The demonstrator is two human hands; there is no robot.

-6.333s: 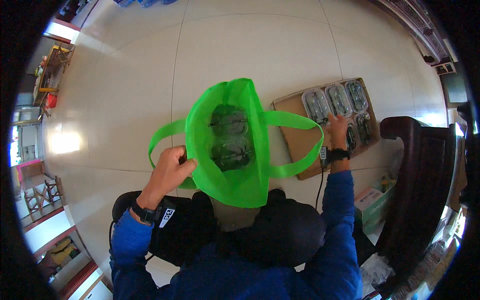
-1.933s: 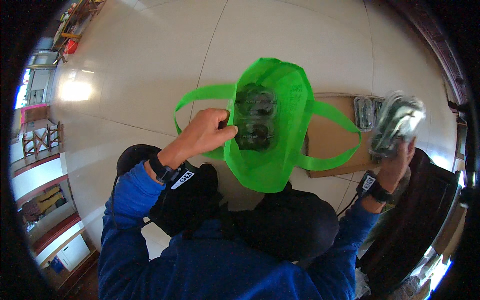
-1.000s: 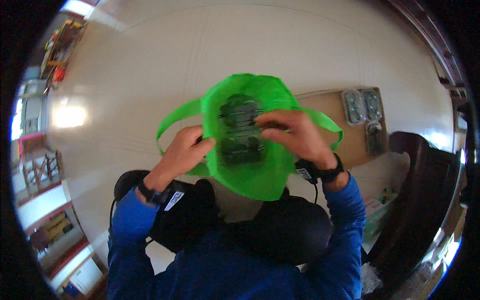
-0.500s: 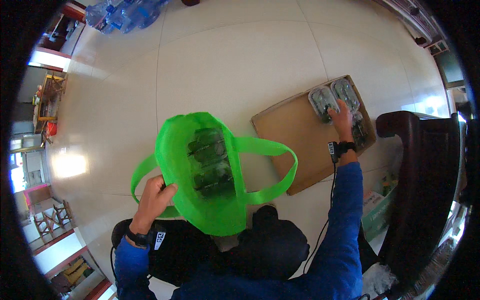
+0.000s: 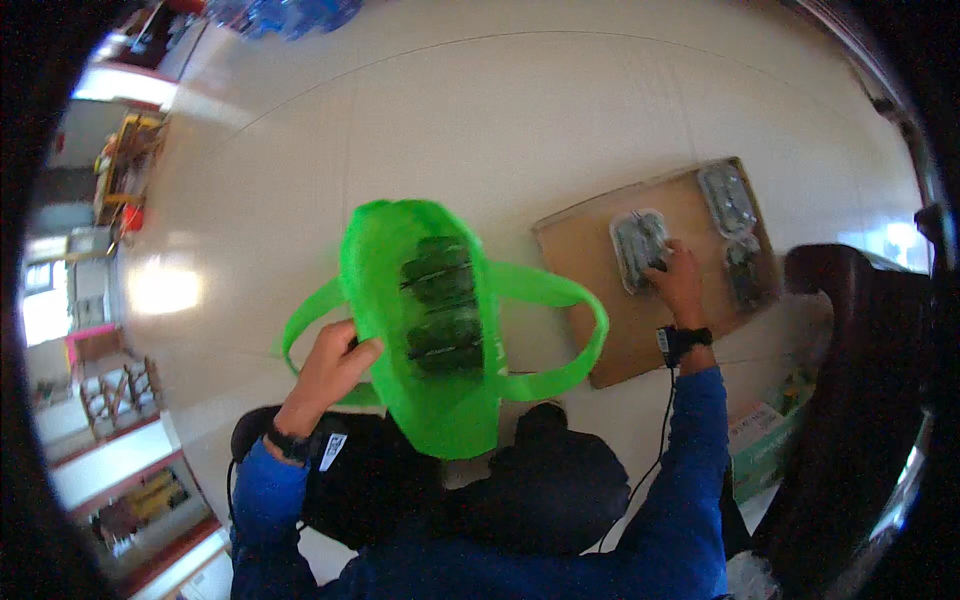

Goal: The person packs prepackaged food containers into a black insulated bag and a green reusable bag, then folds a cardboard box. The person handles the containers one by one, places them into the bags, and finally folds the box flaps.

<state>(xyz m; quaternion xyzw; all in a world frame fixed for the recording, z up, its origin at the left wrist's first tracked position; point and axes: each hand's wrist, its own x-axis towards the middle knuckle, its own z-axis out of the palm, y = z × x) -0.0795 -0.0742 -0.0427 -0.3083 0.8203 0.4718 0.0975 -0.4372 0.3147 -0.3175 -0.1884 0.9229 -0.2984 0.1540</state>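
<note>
My left hand (image 5: pixel 335 372) pinches the left rim of a bright green tote bag (image 5: pixel 375 290), whose mouth gapes toward me. Inside the bag lie dark packs (image 5: pixel 440 305) with clear wrapping. To the right, my right hand (image 5: pixel 677 276) grips the right side of a clear plastic box (image 5: pixel 638 245) with dark contents I cannot make out. That box is over a shallow cardboard tray (image 5: pixel 590 320); whether it touches the tray's bottom, I cannot tell. Two more clear boxes stay along the tray's right side, one far (image 5: pixel 727 200) and one nearer (image 5: pixel 743 272).
Dark wooden furniture (image 5: pixel 850 330) stands close on the right, with a green carton (image 5: pixel 768 445) beside it. Large blue plastic bottles (image 5: pixel 290 15) lie on the tiled floor at the far left. A cable runs from my right wrist.
My right hand has drawn the clear box leftward and nearer, away from the other boxes in the tray. The left hand keeps its hold on the bag. The whole view has shifted slightly.
</note>
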